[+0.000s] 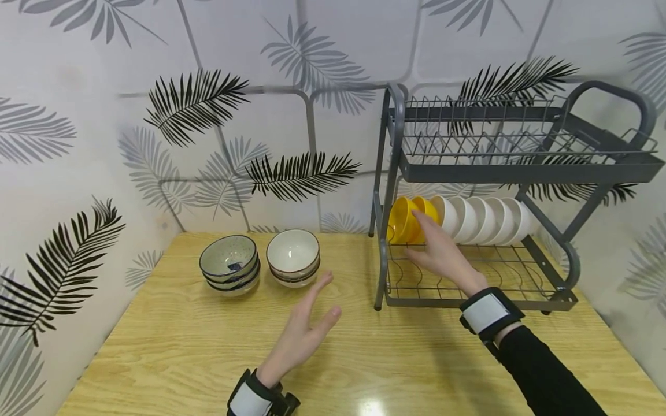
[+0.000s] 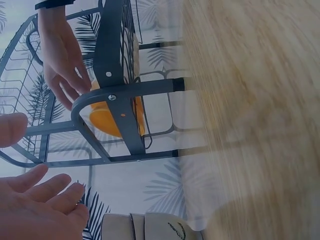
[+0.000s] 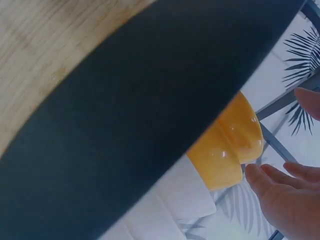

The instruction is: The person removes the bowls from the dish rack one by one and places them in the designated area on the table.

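Note:
My right hand (image 1: 442,254) reaches into the lower tier of a dark grey dish rack (image 1: 499,173). Its fingers and thumb are spread beside two yellow bowls (image 1: 399,222) that stand on edge at the left end of a row. In the right wrist view, the fingertips lie close to the yellow bowls (image 3: 215,160); whether they touch cannot be told. Several white bowls (image 1: 484,219) continue the row to the right. My left hand (image 1: 299,335) hovers over the table with thumb and fingers apart, holding nothing, in front of a stack of white bowls with brown rims (image 1: 293,254).
Another stack of speckled, blue-rimmed bowls (image 1: 229,260) sits farther left on the wooden table (image 1: 171,346). The rack's upper wire basket (image 1: 468,144) overhangs the row of bowls. A leaf-patterned wall (image 1: 343,46) stands behind everything.

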Demonstrator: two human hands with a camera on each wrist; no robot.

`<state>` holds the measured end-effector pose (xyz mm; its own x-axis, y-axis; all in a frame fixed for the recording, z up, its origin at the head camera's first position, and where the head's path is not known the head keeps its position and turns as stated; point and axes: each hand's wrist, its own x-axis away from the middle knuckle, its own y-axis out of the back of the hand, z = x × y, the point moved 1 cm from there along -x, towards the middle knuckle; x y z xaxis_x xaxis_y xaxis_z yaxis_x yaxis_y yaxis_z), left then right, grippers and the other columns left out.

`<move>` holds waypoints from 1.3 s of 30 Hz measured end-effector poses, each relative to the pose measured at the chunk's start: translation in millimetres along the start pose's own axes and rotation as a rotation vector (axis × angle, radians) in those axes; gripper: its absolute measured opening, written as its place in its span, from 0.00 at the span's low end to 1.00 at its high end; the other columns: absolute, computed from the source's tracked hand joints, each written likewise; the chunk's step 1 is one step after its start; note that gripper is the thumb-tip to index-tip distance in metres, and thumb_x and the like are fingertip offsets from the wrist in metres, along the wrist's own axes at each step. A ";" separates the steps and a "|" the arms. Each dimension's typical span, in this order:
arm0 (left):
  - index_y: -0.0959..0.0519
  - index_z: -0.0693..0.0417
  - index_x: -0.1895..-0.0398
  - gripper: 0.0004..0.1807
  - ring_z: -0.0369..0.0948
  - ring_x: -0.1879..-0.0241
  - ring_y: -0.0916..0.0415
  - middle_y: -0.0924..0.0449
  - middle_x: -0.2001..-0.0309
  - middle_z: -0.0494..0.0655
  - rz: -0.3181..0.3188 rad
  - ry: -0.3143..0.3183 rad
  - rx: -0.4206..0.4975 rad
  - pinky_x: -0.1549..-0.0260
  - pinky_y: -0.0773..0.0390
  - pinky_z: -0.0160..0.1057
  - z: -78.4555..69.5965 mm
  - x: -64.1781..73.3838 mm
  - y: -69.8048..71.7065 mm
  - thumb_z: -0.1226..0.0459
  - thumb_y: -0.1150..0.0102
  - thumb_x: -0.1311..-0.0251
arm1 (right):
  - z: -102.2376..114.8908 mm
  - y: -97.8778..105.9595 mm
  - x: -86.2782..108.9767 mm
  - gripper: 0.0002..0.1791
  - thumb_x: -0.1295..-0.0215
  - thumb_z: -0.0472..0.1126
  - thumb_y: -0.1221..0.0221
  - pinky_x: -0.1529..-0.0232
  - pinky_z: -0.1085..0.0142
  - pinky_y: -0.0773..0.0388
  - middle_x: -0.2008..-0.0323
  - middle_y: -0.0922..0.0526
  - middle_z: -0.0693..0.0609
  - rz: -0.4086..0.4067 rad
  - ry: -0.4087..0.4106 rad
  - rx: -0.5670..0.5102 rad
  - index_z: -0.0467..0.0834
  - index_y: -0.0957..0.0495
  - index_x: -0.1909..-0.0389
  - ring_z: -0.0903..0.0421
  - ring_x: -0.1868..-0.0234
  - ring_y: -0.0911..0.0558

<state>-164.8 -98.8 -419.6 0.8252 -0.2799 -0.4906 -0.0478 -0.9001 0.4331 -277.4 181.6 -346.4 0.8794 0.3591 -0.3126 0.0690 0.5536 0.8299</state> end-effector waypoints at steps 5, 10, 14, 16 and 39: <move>0.42 0.57 0.28 0.32 0.47 0.31 0.46 0.43 0.28 0.52 0.006 0.016 0.008 0.35 0.45 0.61 1.2 -0.8 -2.6 0.62 0.46 0.33 | -1.6 -4.5 -10.8 0.48 0.45 0.36 0.35 0.38 0.38 0.37 0.31 0.45 0.29 -0.022 0.000 0.036 0.31 0.51 0.28 0.33 0.36 0.38; 0.41 0.57 0.28 0.32 0.48 0.31 0.46 0.42 0.29 0.53 0.019 0.032 0.005 0.35 0.44 0.61 1.8 -0.6 -4.2 0.63 0.46 0.33 | -0.4 -7.4 -20.4 0.48 0.46 0.35 0.34 0.37 0.37 0.38 0.31 0.49 0.27 -0.028 -0.003 0.069 0.30 0.51 0.29 0.31 0.35 0.42; 0.42 0.56 0.28 0.32 0.47 0.31 0.47 0.42 0.29 0.54 0.034 0.038 0.009 0.35 0.44 0.61 1.3 -0.6 -4.8 0.63 0.46 0.33 | 0.5 -8.6 -27.6 0.50 0.47 0.35 0.33 0.36 0.37 0.41 0.30 0.52 0.27 -0.012 -0.018 0.088 0.29 0.51 0.28 0.31 0.33 0.47; 0.42 0.56 0.28 0.32 0.46 0.31 0.47 0.43 0.28 0.53 0.041 0.044 0.011 0.34 0.45 0.60 0.8 -0.7 -4.7 0.61 0.46 0.33 | 0.6 -8.8 -30.8 0.50 0.47 0.34 0.33 0.35 0.37 0.42 0.30 0.53 0.27 0.005 -0.028 0.099 0.29 0.52 0.28 0.31 0.32 0.48; 0.44 0.53 0.27 0.32 0.45 0.30 0.48 0.43 0.28 0.53 0.068 0.069 0.016 0.33 0.45 0.59 -0.5 0.4 -3.2 0.57 0.48 0.32 | 7.9 -8.1 -65.2 0.52 0.51 0.31 0.32 0.35 0.37 0.42 0.32 0.51 0.23 0.165 -0.093 0.184 0.30 0.53 0.28 0.29 0.33 0.48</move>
<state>-164.0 -95.8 -420.9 0.8567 -0.3168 -0.4070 -0.1130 -0.8852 0.4512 -331.6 147.7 -329.1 0.9249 0.3577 -0.1289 -0.0021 0.3440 0.9390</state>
